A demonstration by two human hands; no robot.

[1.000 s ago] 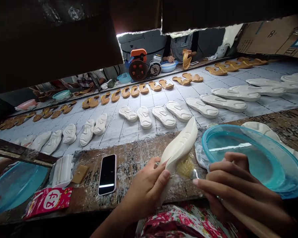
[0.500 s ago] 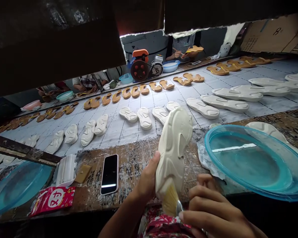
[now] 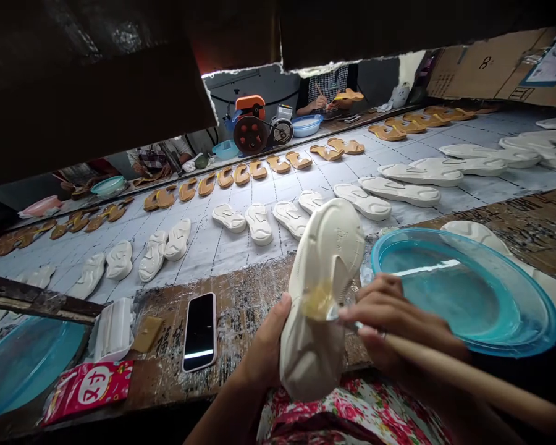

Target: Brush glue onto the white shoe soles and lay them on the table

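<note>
The left hand [image 3: 265, 346] grips a white shoe sole [image 3: 319, 266] by its edge, just left of the right hand [image 3: 393, 315], the sole's long axis near upright, its broader end pointing up, away and slightly right. The right hand grasps a brush [image 3: 445, 363], bristles [image 3: 315, 301] across the sole's middle; beyond it stands a blue basin [image 3: 537, 309].

The held sole [image 3: 327, 253] looks matt and rubbery to me, the brush handle [image 3: 472, 374] smooth wood. The near right basin [image 3: 537, 312] is glossy plastic.
</note>
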